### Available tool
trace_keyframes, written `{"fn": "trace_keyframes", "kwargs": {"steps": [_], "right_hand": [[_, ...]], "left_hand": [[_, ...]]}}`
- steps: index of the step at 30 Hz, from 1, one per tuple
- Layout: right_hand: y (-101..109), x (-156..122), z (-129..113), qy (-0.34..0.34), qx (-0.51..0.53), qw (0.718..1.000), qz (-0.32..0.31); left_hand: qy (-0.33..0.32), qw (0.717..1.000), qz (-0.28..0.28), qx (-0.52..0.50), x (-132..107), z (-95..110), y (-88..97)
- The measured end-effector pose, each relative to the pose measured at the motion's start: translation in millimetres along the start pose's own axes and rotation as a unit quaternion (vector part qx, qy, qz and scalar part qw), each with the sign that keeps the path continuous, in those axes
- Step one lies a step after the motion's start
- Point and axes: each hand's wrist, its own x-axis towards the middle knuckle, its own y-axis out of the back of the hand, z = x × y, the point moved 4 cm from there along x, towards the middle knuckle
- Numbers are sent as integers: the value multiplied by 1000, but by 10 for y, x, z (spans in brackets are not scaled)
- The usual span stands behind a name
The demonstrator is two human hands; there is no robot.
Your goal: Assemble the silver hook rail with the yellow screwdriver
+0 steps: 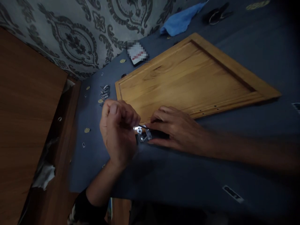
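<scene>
A wooden cabinet door [168, 84] with a framed panel lies flat on the cloth. At its near left edge sits a metal hinge [147, 134], shiny and brightly lit on one side. My left hand [119, 128] is closed in a fist just left of the hinge, around a tool whose handle the fingers hide. Only a thin dark shaft [143, 127] shows, running from the fist over the hinge to my right fingertips. My right hand [178, 128] rests along the door's near edge, its thumb and index finger to either side of the hinge.
Several metal hinge parts [105, 91] lie left of the door. Behind it are a box with a blurred label [137, 53], a blue cloth [181, 20] and a dark object with a ring [215, 15]. A brown wooden panel [28, 93] stands at the left, beside patterned wallpaper [77, 34].
</scene>
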Motion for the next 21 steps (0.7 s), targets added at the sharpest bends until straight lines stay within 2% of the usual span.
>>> {"fn": "trace_keyframes", "kwargs": {"steps": [6,11,21], "right_hand": [[-20,-5,14,-16,-12,1000,-18],[-26,-4,18,-11,-20,1000,-15],[-17,-16,14,-14,-14,1000,-20]], "left_hand": [[19,999,-22,-19,45,-13,-112],[3,999,-37,-15,65,-28,-181],[31,998,-48,6,114,-47,-155]]}}
